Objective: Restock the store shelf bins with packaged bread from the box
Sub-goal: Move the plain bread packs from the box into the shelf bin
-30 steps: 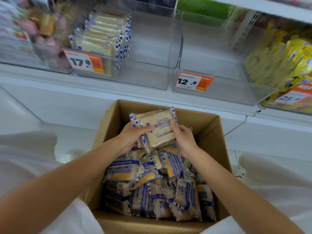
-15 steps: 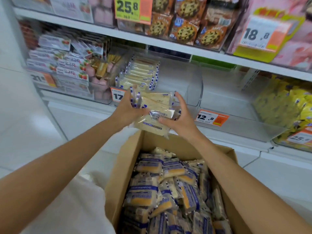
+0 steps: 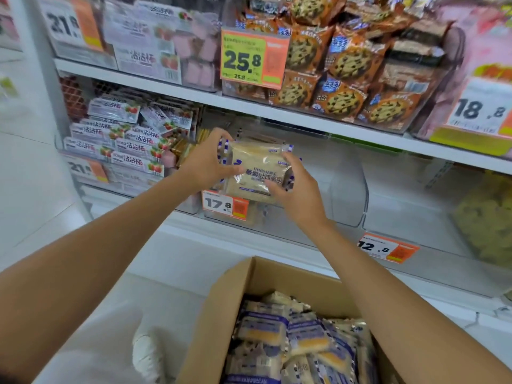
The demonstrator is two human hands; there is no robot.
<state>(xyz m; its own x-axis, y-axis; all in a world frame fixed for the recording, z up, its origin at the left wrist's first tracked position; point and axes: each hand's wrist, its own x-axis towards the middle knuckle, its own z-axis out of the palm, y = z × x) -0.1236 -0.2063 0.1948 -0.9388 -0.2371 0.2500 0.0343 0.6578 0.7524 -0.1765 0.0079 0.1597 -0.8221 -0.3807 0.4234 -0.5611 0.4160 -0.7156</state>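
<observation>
bread packs point(image 3: 256, 173) | left hand point(image 3: 206, 162) and right hand point(image 3: 297, 189) curl around the edges | look light, squishy, slick wrap, so hold the sides gently | clear bin point(image 3: 277, 220) just below

arms: left hand point(image 3: 206, 164) and right hand point(image 3: 297, 195) are showing bare, forearms bare too | clothing: person is wearing a plain white garment point(image 3: 91, 356), lying in soft folds

Both hands hold a small stack of bread packs point(image 3: 256, 173) at the clear bin point(image 3: 347, 195) marked 17.8: left hand point(image 3: 206, 162) grips its left edge, right hand point(image 3: 297, 189) its right. The open cardboard box point(image 3: 219, 309) of bread sits near.
</observation>
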